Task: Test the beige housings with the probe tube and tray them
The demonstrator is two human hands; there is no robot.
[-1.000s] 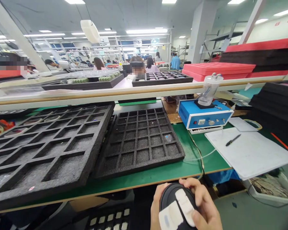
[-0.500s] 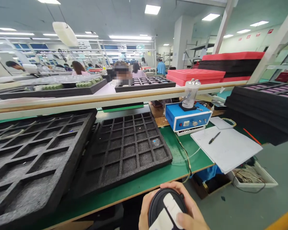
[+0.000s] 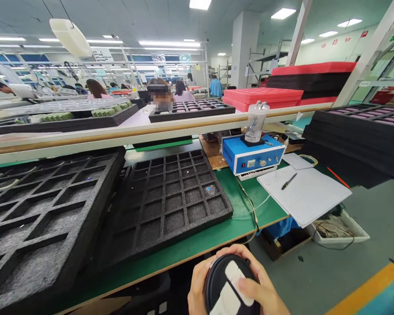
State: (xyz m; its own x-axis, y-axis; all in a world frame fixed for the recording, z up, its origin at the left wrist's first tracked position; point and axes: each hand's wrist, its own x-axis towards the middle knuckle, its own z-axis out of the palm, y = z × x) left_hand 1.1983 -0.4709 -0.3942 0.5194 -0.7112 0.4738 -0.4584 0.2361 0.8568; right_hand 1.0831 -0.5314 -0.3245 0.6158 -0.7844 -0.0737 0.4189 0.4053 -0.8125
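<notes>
At the bottom edge of the head view I hold a round black piece [image 3: 216, 272] with a raised rim; its exact kind is unclear. Two off-white pads [image 3: 238, 282] lie on its upper face, with a dark gap between them. My left hand [image 3: 197, 286] is closed around its left side. My right hand [image 3: 264, 284] wraps the far and right side, its thumb pressed on the upper pad. The underside of the piece is hidden.
Black foam trays with square pockets [image 3: 184, 218] cover the green bench's left. A blue device [image 3: 261, 155] carries a clear jar [image 3: 255, 124]. Paper [image 3: 307, 197] with a pen [image 3: 289, 181] overhangs the bench edge. Above runs a shelf [image 3: 184, 127]; people sit beyond.
The view has turned slightly right and down, so the bench appears shifted left and up. Both hands keep hold of the round black piece; the right thumb stays on its pad.
</notes>
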